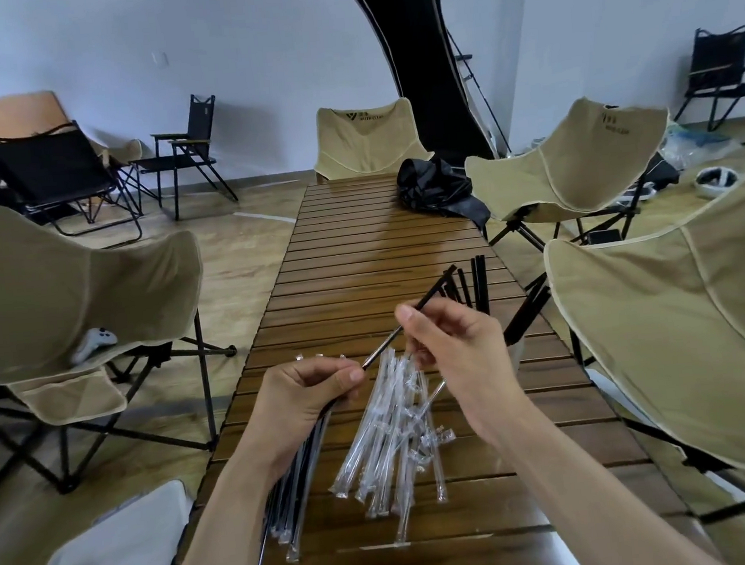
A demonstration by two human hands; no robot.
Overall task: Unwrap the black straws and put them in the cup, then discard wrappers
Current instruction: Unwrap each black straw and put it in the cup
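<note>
A black straw [410,319] was pinched between the left hand [313,395] and right hand [453,347], fingers clamped on it, above empty wrappers [393,438] on the tabletop [358,247]; unwrapped straws [474,282] stood at 2 o'clock.

Two bare forearms; left hand [302,396], right hand [455,347]; no sleeves visible
</note>
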